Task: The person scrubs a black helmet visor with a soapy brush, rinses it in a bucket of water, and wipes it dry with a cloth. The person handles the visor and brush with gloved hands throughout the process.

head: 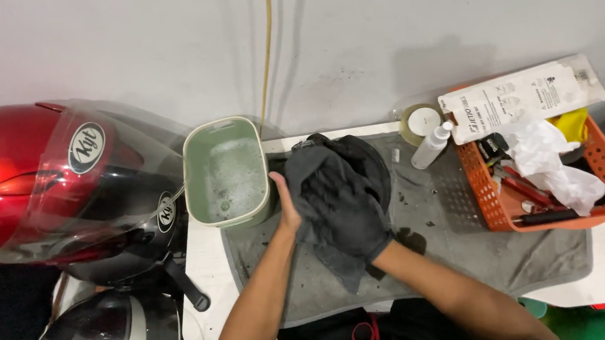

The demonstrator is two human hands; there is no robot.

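Your two hands work one dark cloth over the middle of the counter, on a single grey mat. Your right hand, in a black glove, presses flat on top of the cloth with fingers spread. Your left hand is bare and sits against the cloth's left edge; its fingers are hidden behind the fabric, so you appear to grip it there, though that cannot be confirmed. The cloth is bunched over a round dark object that is largely covered.

Count of surroundings: one pale green tub with soapy water, touching the mat's left end just beside your left hand; one small white bottle and one roll of tape behind the mat; one orange basket at the right, holding tools, a white rag and a printed white packet across its rim. Three helmets stand off the counter's left side: one red helmet, one black helmet, one grey helmet.
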